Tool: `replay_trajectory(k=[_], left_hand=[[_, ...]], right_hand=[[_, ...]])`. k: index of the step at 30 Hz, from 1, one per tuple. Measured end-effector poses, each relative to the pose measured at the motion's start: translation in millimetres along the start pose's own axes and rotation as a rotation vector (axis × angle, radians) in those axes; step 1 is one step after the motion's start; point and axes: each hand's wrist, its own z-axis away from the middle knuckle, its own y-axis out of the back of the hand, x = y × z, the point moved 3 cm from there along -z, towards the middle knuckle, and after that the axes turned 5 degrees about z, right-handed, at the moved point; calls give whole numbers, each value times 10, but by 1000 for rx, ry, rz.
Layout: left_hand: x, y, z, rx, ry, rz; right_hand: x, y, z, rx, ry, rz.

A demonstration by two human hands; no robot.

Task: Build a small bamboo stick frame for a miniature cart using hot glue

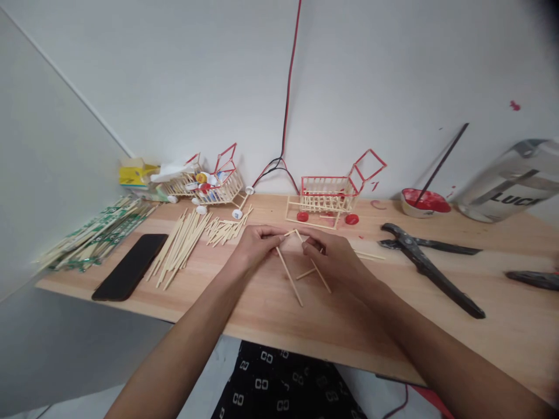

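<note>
Both my hands meet over the middle of the wooden table (pixel 262 302). My left hand (pixel 254 244) pinches the top of a small frame of thin wooden sticks (pixel 292 273). My right hand (pixel 334 259) pinches the same frame from the other side. Two long sticks of the frame slant down toward me onto the tabletop, with a short crosspiece between them. A loose stick lies just right of my right hand.
A stick cart with red trim and red wheels (pixel 332 195) stands behind my hands. Another cart (pixel 209 183) holds bottle caps at the back left. Loose sticks (pixel 181 244), packaged sticks (pixel 96 233), a black phone (pixel 130 266), black pliers (pixel 430 267) and a red paint bowl (pixel 421 202) lie around.
</note>
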Motion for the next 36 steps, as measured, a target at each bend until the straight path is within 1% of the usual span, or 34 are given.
replay_trajectory(k=[6, 19, 36], left_hand=[[-2, 5, -2, -15, -19, -5], [21, -4, 11, 12, -5, -44], [3, -17, 9, -2, 16, 9]], right_hand=[[-4, 5, 0, -4, 21, 5], [-8, 3, 2, -15, 0, 3], [-13, -2, 5, -6, 5, -4]])
